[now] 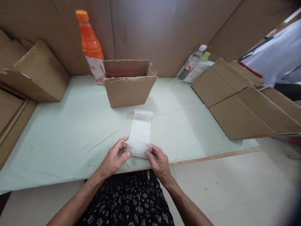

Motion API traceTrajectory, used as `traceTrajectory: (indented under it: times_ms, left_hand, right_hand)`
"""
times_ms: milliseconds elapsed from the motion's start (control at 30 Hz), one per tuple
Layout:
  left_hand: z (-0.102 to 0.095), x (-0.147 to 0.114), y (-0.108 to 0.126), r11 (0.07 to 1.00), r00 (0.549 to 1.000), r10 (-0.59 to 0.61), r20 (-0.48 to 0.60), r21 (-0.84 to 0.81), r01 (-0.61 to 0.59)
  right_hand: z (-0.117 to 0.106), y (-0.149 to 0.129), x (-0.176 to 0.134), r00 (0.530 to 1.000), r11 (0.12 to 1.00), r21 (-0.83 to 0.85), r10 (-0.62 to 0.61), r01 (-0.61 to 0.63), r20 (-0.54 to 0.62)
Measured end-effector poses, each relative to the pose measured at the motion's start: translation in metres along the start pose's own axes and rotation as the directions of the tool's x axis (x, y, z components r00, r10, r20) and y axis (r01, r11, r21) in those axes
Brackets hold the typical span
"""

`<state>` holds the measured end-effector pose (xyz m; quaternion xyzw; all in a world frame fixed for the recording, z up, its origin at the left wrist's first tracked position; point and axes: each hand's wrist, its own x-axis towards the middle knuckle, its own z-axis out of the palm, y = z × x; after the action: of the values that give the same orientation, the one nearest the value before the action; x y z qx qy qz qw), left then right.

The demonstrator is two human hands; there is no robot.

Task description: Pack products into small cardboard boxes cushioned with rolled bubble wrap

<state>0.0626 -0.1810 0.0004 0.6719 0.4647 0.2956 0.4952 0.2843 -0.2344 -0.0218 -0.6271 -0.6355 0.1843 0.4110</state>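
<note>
A bubble wrap pouch (140,130) lies lengthwise on the pale green tabletop near its front edge, with its far end toward the cardboard box. My left hand (115,157) is at its near left corner, thumb and fingers curved around the edge. At the near right corner, my right hand (160,161) pinches the plastic between thumb and fingers. The near end looks doubled, like a flap. Whether anything lies inside the pouch, I cannot tell.
Beyond the pouch stands an open cardboard box (130,91) with something red inside. An orange bottle (90,44) is behind its left side. Cardboard boxes stand at left (44,75) and right (242,110). Two bottles (191,64) lean against the back panel.
</note>
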Motion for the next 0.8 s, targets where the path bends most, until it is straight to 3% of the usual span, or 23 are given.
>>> traceTrajectory:
  times_ms: [167, 267, 333, 467, 633, 800]
  left_hand:
    - [0.024, 0.015, -0.003, 0.939, 0.979, 0.130, -0.155, 0.335, -0.071]
    - [0.029, 0.024, -0.005, 0.869, 0.972, 0.187, -0.139, 0.486, -0.097]
    - [0.027, 0.026, -0.006, 0.832, 0.970, 0.213, -0.119, 0.543, -0.117]
    - [0.021, 0.021, -0.007, 0.799, 0.936, 0.325, -0.135, 0.568, -0.196]
    - [0.014, 0.005, -0.003, 0.780, 0.903, 0.424, 0.067, 0.481, -0.402]
    - [0.009, -0.008, 0.002, 0.878, 0.951, 0.309, 0.019, 0.379, -0.293]
  right_hand:
    - [0.004, 0.010, 0.008, 0.999, 0.977, -0.214, -0.025, 0.015, -0.044]
    - [-0.005, 0.009, 0.005, 0.988, 0.948, -0.302, -0.131, 0.103, -0.076]
    - [-0.012, 0.006, 0.002, 0.978, 0.930, -0.306, -0.208, 0.203, 0.015]
    - [-0.014, 0.004, 0.004, 0.924, 0.895, -0.282, -0.272, 0.346, 0.270]
    - [-0.011, 0.001, 0.019, 0.909, 0.902, -0.215, -0.313, 0.375, 0.274]
    - [-0.016, -0.006, 0.017, 0.929, 0.978, -0.013, -0.192, 0.207, 0.317]
